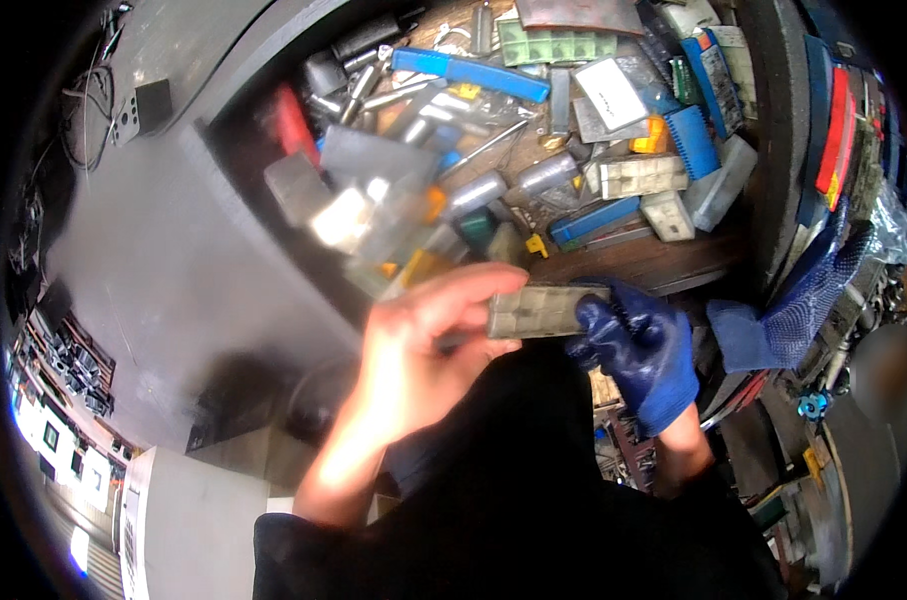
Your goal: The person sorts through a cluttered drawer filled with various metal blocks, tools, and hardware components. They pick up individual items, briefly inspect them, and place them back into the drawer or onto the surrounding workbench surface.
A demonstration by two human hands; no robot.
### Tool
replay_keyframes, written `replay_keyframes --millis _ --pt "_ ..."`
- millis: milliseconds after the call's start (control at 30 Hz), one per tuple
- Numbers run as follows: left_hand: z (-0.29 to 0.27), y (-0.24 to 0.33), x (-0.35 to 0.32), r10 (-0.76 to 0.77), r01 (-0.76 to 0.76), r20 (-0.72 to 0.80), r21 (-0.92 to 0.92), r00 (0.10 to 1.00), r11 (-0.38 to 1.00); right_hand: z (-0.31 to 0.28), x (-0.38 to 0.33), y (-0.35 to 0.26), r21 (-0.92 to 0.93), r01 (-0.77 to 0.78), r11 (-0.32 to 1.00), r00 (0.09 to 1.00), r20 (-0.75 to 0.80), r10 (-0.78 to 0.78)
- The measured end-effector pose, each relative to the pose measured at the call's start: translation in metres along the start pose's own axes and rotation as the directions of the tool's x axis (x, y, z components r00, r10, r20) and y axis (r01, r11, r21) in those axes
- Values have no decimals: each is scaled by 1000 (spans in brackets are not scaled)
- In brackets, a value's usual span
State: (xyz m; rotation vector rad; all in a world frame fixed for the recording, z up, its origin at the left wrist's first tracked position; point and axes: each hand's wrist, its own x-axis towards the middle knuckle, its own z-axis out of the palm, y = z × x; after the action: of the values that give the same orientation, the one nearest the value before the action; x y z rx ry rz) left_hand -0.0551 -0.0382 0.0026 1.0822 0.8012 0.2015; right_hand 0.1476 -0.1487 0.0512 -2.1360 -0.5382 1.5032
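A small, flat plastic box [539, 312], murky and see-through with little compartments, is held level in front of me at the near edge of the drawer. My left hand [414, 340], bare, closes on its left end with the fingers above and the thumb below. On the other end, my right hand [646, 350] in a dark blue coated glove grips with bent fingers. What lies inside the box is too unclear to tell. Just beyond it, a similar pale compartment box [644, 177] and a blue slim case [596, 222] rest in the drawer.
The open drawer [664, 275] is crowded with a long blue case [474, 74], a green compartment box [556, 44], metal cylinders and loose tools. A grey metal surface [164, 270] lies to the left. Another blue glove [789, 315] lies at the right.
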Motion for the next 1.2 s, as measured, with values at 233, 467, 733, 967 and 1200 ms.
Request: replay_keyframes --millis 233,467,733,967,1200 --pt "15 3 16 99 -72 -134 193 986 979 5 -2 15 15 67 998 982 -180 -63" --pt "73 10 66 174 -163 -164 80 971 983 12 -12 35 230 269 935 825 -556 -100" --pt "-9 -10 25 511 36 -361 841 780 540 22 -8 32 230 271 935 892 -425 -154" --pt "-25 -2 6 244 239 -465 756 851 609 26 -5 25 212 143 967 966 -243 -90" --pt "7 -5 3 493 -88 -351 739 796 668 31 -5 15 285 67 956 990 -141 -27"
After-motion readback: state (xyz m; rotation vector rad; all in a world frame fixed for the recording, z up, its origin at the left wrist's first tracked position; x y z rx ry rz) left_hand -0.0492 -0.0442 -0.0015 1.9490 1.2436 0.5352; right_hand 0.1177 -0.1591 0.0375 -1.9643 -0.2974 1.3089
